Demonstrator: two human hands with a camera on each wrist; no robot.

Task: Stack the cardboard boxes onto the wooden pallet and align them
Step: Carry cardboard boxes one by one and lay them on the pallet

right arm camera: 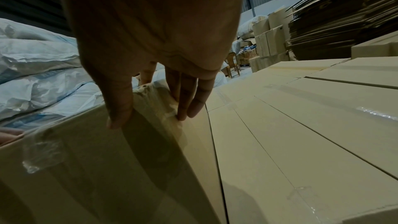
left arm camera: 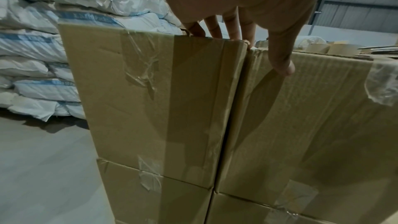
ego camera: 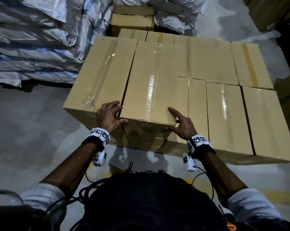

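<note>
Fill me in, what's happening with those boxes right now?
A person is stacking cardboard boxes and squaring up the top layer. Both hands are on the near end of one tall box: the left hand at its left corner, fingers in the gap beside the neighbouring box, and the right hand at its right corner. That box stands higher than the lower boxes to its right. White sacks are piled to the left. The pallet itself is hidden.
</note>
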